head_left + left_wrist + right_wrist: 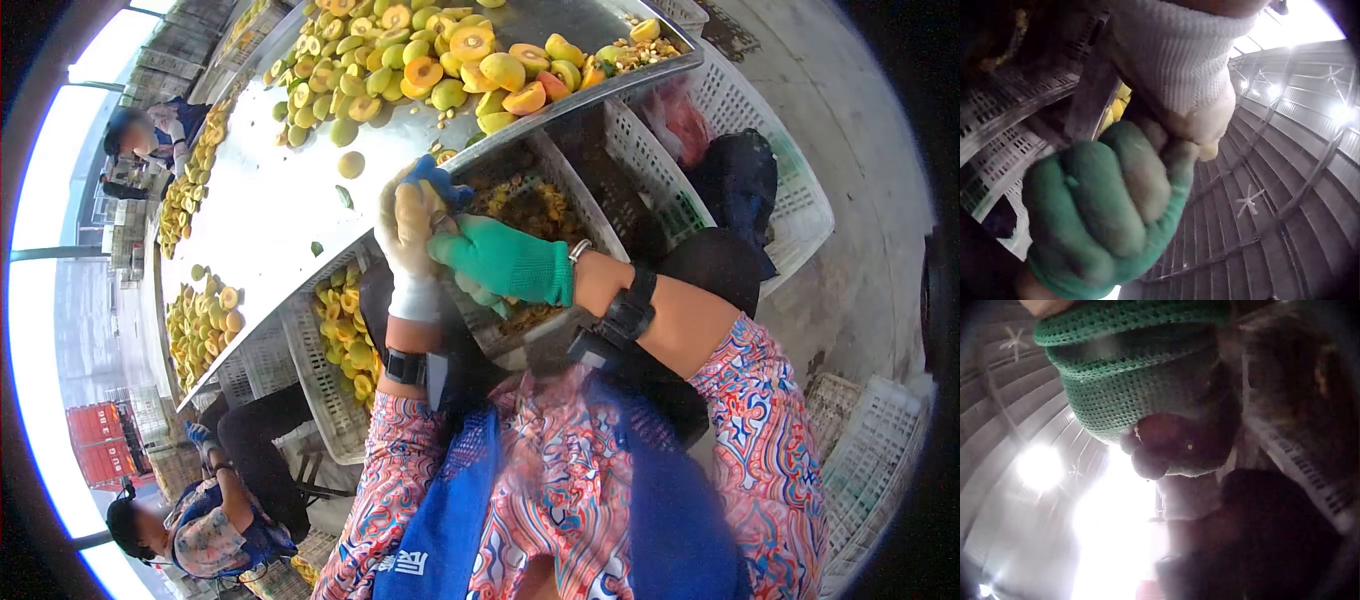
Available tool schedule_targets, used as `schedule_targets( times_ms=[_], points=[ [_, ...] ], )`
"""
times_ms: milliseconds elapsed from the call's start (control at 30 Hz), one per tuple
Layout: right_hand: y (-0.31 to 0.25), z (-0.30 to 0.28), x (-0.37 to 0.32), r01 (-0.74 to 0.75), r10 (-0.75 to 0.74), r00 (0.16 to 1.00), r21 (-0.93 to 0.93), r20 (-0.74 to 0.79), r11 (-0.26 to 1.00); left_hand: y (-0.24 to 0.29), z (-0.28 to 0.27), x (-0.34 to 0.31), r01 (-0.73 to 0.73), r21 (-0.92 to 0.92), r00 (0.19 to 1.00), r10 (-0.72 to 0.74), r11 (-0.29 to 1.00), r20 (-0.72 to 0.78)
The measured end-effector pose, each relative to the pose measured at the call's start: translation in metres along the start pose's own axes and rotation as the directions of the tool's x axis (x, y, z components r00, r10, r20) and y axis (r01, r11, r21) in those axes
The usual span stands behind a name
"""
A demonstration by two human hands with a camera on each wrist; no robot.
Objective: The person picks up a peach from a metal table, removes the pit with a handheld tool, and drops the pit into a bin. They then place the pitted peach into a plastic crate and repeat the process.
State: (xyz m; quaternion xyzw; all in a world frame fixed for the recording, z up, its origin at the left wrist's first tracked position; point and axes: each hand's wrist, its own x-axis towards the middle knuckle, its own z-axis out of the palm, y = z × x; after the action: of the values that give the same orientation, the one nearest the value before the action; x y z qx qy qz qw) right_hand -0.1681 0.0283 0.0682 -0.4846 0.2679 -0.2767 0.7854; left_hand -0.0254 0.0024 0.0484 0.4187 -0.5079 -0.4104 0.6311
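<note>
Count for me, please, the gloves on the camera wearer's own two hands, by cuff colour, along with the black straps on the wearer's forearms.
White-cuffed glove: 1
Green-cuffed glove: 1
Black straps: 2
Total: 4

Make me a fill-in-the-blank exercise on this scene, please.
1. The knitted glove on the right hand is coloured ____.
2. The ribbed knitted cuff on the left hand is coloured ____.
3. The flat, shiny table bearing cut, round, yellow-orange fruit is made of ____.
4. The cloth vest over the swirl-patterned shirt is coloured ____.
Missing words: green; white; metal; blue.
</note>
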Motion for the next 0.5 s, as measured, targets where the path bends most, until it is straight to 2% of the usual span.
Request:
schedule_targets(
  times_ms=[33, 67, 133, 200, 400, 500],
  points=[
    [0.001, 0.001, -0.001, -0.04, 0.037, 0.999, 0.084, 0.028, 0.996, -0.004, -0.004, 0.0, 0.019, 0.019, 1.0, -0.019, 1.0, 0.009],
    [-0.002, 0.003, -0.003, -0.077, 0.069, 0.996, 0.166, 0.056, 0.983, 0.001, -0.001, -0.001, 0.123, -0.124, 0.992, -0.119, 0.985, 0.043],
    [-0.004, 0.001, -0.005, -0.177, 0.128, 0.979, 0.338, 0.162, 0.924, 0.015, 0.005, -0.005, 0.323, -0.389, 0.946, -0.293, 0.863, 0.137],
    [-0.005, -0.002, -0.005, -0.296, 0.149, 0.938, 0.497, 0.314, 0.816, 0.014, 0.003, -0.004, 0.328, -0.397, 0.944, -0.283, 0.858, 0.169],
    [-0.003, -0.001, -0.004, -0.454, 0.134, 0.87, 0.665, 0.474, 0.593, 0.006, 0.008, -0.001, 0.364, -0.596, 0.93, -0.249, 0.715, 0.269],
    [-0.005, 0.001, -0.004, -0.397, 0.1, 0.895, 0.677, 0.434, 0.62, 0.008, 0.015, 0.002, 0.382, -0.649, 0.921, -0.211, 0.658, 0.329]
  ],
)
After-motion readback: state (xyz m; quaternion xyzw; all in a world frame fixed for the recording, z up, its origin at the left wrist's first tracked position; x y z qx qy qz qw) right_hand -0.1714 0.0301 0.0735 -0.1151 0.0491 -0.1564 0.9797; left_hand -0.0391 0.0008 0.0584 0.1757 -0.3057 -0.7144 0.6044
